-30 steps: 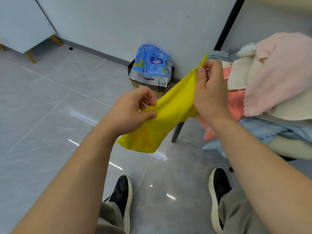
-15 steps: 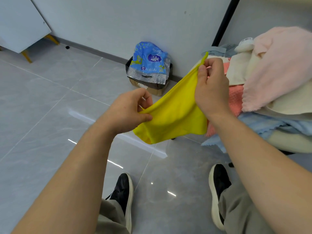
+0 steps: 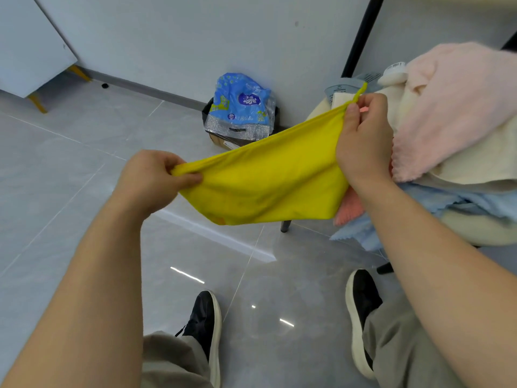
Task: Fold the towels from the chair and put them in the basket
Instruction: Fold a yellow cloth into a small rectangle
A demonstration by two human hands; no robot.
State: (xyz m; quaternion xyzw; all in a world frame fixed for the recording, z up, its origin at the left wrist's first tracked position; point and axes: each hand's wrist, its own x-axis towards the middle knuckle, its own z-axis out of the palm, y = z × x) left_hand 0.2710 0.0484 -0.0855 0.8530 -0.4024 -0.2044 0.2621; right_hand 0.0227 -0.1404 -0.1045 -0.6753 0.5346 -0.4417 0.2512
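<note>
A yellow towel point(image 3: 268, 177) hangs stretched between my two hands above the floor. My left hand point(image 3: 151, 180) pinches its left end between thumb and curled fingers. My right hand point(image 3: 363, 138) grips the upper right corner, held higher, close to the chair. On the chair point(image 3: 475, 231) at the right lies a heap of towels: a pink one point(image 3: 453, 107) on top, a cream one point(image 3: 475, 163), a coral one point(image 3: 349, 211) and a light blue one point(image 3: 447, 200) underneath. No basket is in view.
A black bin point(image 3: 237, 133) with a blue plastic package point(image 3: 243, 107) on top stands against the wall. A black pole point(image 3: 361, 37) rises behind the chair. A white board point(image 3: 30, 46) on yellow legs is at the far left. My two shoes point(image 3: 204, 326) stand on grey floor tiles.
My left hand has moved left and away from my right hand, so the yellow towel went from a bunched strip to a wide, spread cloth.
</note>
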